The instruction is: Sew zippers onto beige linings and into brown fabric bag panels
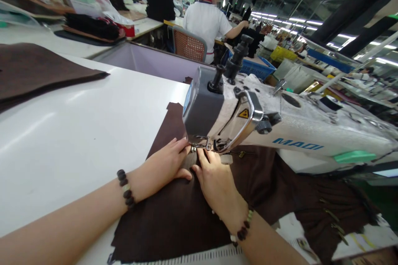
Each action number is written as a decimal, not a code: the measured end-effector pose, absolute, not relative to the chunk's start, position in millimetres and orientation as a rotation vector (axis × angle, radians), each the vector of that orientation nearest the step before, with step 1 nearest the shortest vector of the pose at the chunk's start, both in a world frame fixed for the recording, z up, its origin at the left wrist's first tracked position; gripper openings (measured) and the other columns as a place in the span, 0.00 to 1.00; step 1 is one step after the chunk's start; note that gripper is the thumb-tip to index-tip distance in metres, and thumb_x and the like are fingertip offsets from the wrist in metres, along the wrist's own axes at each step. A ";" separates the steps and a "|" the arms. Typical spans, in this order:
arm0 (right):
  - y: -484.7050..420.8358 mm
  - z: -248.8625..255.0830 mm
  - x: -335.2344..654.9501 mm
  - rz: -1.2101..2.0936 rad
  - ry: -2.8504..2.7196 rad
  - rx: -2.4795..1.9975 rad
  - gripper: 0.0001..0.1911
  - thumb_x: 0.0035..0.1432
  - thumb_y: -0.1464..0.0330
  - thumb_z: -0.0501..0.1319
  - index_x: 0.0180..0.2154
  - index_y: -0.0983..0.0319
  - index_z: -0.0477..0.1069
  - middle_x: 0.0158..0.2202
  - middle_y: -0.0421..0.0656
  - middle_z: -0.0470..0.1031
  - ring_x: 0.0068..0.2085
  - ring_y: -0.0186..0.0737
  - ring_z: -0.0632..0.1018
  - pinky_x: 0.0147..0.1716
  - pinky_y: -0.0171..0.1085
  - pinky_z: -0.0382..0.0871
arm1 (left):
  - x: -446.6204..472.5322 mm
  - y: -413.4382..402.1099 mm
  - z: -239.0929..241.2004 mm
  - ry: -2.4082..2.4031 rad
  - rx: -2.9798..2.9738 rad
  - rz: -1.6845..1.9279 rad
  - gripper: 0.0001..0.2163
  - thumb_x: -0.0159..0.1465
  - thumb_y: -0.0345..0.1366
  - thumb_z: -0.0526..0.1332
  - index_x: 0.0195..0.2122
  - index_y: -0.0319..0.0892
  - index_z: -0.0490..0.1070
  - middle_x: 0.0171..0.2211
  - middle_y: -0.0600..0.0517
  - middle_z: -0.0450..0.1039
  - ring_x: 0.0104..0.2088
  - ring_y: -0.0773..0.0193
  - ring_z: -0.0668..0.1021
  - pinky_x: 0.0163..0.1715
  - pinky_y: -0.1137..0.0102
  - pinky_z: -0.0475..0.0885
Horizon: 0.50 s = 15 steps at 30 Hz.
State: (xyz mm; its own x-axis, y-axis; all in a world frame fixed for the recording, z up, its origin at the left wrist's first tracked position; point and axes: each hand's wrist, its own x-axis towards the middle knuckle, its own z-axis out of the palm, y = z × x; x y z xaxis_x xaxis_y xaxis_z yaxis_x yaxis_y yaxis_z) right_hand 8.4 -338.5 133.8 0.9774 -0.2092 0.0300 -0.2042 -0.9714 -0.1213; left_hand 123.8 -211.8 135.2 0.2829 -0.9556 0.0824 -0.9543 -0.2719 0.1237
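Observation:
Dark brown fabric (168,223) lies under the head of a sewing machine (205,107). On the left of the presser foot (194,148), my left hand (168,161) rests flat on the cloth with its thumb stretched out. My right hand (217,178) presses the fabric just right of the foot, fingers extended toward the needle area. Both hands are open, and the fingertips of each are partly hidden beneath the machine head. A paler patch of cloth shows between the two thumbs. Beaded bracelets circle both wrists.
A stack of brown fabric pieces (40,70) lies on the white table (77,132) at left. More brown cloth with zippers (329,211) is bunched at right. A ruler strip (214,254) runs along the front edge. Beyond, a person in white (203,25) sits near a blue crate (255,66).

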 end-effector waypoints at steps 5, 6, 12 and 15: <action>-341.2 137.8 16.1 -0.061 0.310 -2.958 0.21 0.65 0.64 0.53 0.58 0.63 0.61 0.54 0.50 0.67 0.53 0.48 0.68 0.54 0.51 0.63 | 127.9 -211.3 128.5 -1.767 2.363 0.008 0.31 0.56 0.55 0.59 0.52 0.36 0.67 0.52 0.40 0.67 0.58 0.52 0.66 0.60 0.59 0.58; -343.1 141.1 14.4 -0.048 0.290 -2.942 0.21 0.65 0.65 0.52 0.58 0.63 0.61 0.54 0.50 0.67 0.54 0.48 0.68 0.55 0.52 0.62 | 128.5 -211.2 126.7 -1.757 2.355 0.012 0.31 0.56 0.55 0.59 0.53 0.36 0.66 0.53 0.40 0.67 0.58 0.52 0.65 0.60 0.60 0.58; -365.3 141.4 -54.6 0.075 0.229 -3.059 0.26 0.63 0.62 0.52 0.62 0.56 0.56 0.63 0.47 0.54 0.63 0.55 0.58 0.55 0.65 0.56 | 134.1 -202.0 115.8 -1.706 2.330 0.033 0.32 0.56 0.55 0.60 0.54 0.35 0.65 0.54 0.38 0.66 0.57 0.52 0.67 0.59 0.60 0.59; -387.9 120.5 -73.0 0.183 0.355 -3.185 0.27 0.57 0.57 0.59 0.58 0.45 0.61 0.61 0.45 0.58 0.59 0.65 0.62 0.45 0.76 0.55 | 146.5 -194.8 113.1 -1.549 2.393 0.112 0.30 0.55 0.54 0.63 0.52 0.35 0.68 0.54 0.38 0.67 0.56 0.48 0.68 0.58 0.55 0.61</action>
